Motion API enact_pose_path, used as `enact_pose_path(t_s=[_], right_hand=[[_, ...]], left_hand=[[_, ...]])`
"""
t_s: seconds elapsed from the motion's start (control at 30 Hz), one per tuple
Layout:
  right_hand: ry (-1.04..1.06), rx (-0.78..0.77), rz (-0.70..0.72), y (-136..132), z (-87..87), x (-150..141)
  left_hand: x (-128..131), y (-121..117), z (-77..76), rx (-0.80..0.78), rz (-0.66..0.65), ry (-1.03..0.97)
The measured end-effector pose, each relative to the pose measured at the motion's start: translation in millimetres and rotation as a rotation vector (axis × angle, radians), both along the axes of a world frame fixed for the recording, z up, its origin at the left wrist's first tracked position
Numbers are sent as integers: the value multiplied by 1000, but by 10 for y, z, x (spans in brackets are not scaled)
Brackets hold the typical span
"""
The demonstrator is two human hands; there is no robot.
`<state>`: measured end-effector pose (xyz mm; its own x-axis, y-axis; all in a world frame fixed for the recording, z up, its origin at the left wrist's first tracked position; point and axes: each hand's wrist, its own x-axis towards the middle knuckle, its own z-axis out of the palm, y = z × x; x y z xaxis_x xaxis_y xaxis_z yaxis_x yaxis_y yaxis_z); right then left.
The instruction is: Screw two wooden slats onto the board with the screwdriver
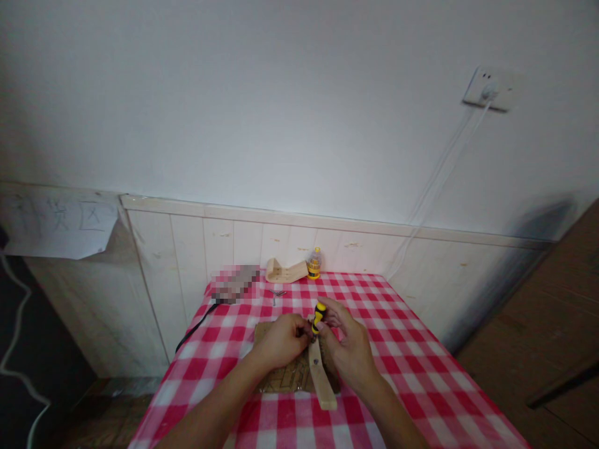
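Observation:
My right hand (349, 343) grips a yellow and black screwdriver (319, 317) by its handle, which stands nearly upright. Its tip meets the far end of a pale, bent wooden piece (322, 383). A dark screw or bolt head (316, 362) shows partway along the wood. My left hand (285, 340) is closed at the wood's far end, close to the screwdriver tip; what its fingers pinch is hidden. Under the wood lies a brown cardboard sheet (285, 377) with dark markings.
The table has a red and white checked cloth (397, 374). Toward the wall are several loose screws (277, 294), a curved wooden part (286, 272), a yellow-capped clear bottle (314, 264) and a blurred item (236, 284) with a black strap. A socket (489, 90) holds a plugged-in white cable.

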<state>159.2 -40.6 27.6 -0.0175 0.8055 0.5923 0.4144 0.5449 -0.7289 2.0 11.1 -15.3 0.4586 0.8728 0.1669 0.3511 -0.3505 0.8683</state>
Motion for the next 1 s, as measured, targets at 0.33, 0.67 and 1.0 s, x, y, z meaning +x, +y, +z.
enact_pose_path(t_s=[0.33,0.67,1.0], right_hand=[[-11,8,-73,10,-42,-5],[-7,18,-101,-3,-62,-3],[-86,65,-107,28,-91,10]], left_hand=[[10,-48,92,-12,-10,-2],[-3,-56,116,-1,-1,20],[2,-52,82,-14,18,8]])
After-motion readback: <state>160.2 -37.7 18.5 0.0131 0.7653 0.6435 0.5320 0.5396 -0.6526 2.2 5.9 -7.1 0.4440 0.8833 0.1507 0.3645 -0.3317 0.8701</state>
